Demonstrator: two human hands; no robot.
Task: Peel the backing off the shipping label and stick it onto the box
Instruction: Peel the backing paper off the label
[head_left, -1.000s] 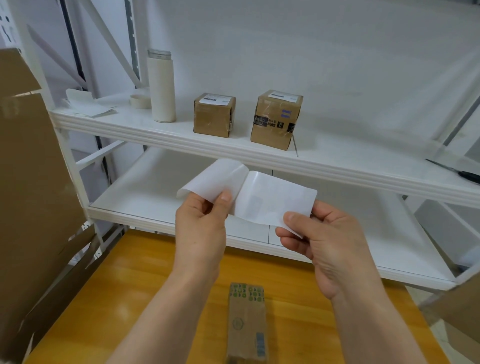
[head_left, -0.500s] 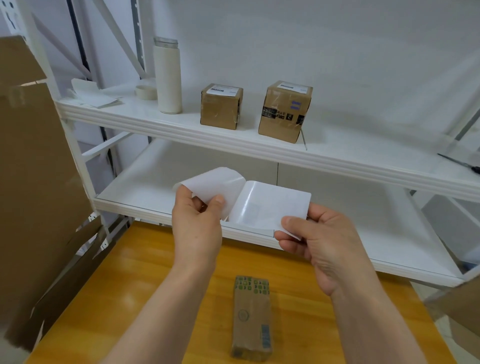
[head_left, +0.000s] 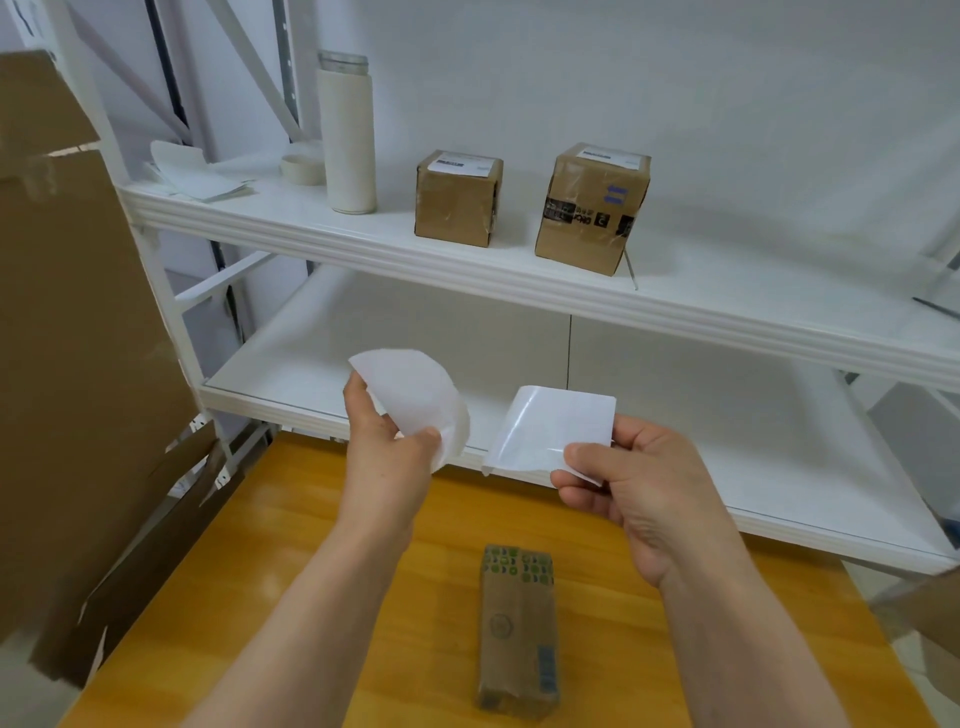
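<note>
The white metal shelf (head_left: 519, 291) fills the upper half of your view, its ribbed front edge running from 9 o'clock down toward 3 o'clock. Below it, the table (head_left: 291, 561) is glossy orange wood, with flat brown cardboard (head_left: 78, 338) leaning at 9 o'clock.

At 6 o'clock on the table lies the box (head_left: 517, 631), a long narrow kraft carton with green dots printed at its far end; nothing is stuck to its top face.

On the shelf at 12 o'clock stand two taped brown cubes (head_left: 458, 197), each with a white sticker on top. To their left are a tall matte cream bottle (head_left: 346, 132), a tape roll (head_left: 303, 169) and loose white sheets (head_left: 200, 174).

Your left hand (head_left: 387, 449) pinches a soft, matte white sheet, the label (head_left: 415, 400), which curls into a rounded arc above your fingers. Your right hand (head_left: 639, 488) pinches the corner of the backing (head_left: 550, 431), a stiff, shiny rectangle with rounded corners. The two sheets are fully apart, with a gap between them, both held above the table at centre.
</note>
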